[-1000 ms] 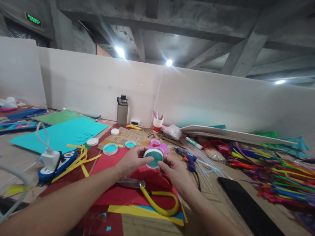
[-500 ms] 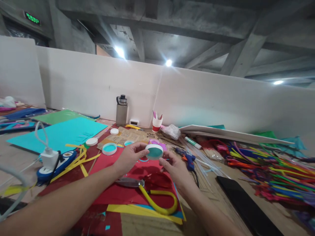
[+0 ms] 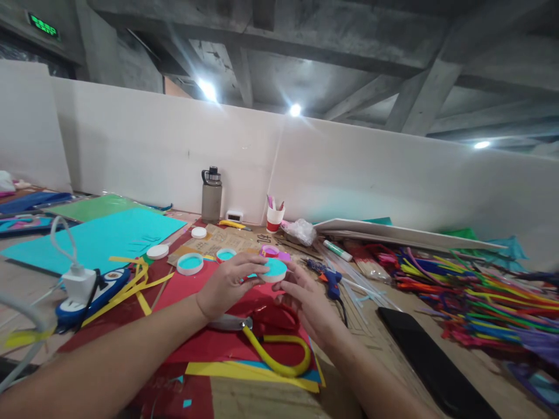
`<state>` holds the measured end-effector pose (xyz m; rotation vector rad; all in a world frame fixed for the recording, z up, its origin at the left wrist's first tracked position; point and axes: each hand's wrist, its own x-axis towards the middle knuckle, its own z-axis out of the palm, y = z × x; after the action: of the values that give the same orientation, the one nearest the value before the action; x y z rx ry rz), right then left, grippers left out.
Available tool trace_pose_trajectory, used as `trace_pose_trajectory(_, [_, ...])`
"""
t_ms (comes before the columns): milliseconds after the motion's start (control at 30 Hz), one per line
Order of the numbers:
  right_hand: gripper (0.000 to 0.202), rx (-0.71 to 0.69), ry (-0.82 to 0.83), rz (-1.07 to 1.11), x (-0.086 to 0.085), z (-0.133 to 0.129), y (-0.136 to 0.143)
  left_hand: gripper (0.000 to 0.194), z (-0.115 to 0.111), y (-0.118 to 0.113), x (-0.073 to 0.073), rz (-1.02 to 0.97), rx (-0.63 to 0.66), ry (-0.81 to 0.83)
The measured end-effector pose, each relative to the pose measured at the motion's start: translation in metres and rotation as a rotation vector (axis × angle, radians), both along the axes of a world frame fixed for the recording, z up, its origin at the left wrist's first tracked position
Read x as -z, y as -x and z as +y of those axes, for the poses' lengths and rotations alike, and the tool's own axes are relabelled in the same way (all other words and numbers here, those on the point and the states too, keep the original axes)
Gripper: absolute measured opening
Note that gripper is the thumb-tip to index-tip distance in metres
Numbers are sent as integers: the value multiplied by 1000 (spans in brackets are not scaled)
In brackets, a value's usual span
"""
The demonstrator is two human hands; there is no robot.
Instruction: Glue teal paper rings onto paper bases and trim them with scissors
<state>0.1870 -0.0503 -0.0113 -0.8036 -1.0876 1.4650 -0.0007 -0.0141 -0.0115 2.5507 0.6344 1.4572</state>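
Note:
A round white lid [image 3: 274, 278] with blue paper on its upper face is held over red paper [image 3: 183, 326]. My left hand [image 3: 227, 285] pinches the lid's left edge between thumb and fingers. On the other side, my right hand [image 3: 308, 299] has its thumb and fingers closed about the right edge. Below both hands lie scissors [image 3: 283, 370] with yellow and red handles, their blades pointing left and partly covered by my left wrist. Left of the hands sit a white lid lined in blue [image 3: 190, 265] and a smaller blue-topped round piece [image 3: 226, 256].
A power strip [image 3: 94, 297] with a white plug and yellow paper strips [image 3: 142, 276] lie left. A glue gun [image 3: 331, 281], a black phone [image 3: 432, 361] and many pipe cleaners [image 3: 480, 297] are right. A bottle [image 3: 212, 198] and a cup of pens [image 3: 275, 220] stand behind.
The lid has tipped from facing me to nearly level, its blue face now upward. My left hand has turned over it, its back more in view. The view has shifted slightly right.

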Motion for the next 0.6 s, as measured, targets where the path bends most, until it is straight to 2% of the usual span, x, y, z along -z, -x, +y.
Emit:
trace_pose_trajectory(200, [59,-40,-122,-88,7,4,1,24,-2,-2,-4,63,-16,-235])
trace_pose_trajectory(333, [55,-27,-180,-189,6,3,1,24,-2,-2,-4,71,-30,-249])
trace_pose_trajectory(467, [57,-17,-201,-247,5,3,0,22,-1,-1,-2,50,-21,-111])
trace_pose_trajectory(600, [50,142,-190,-446,8,6,-4,24,-3,-2,-3,-10,-54,247])
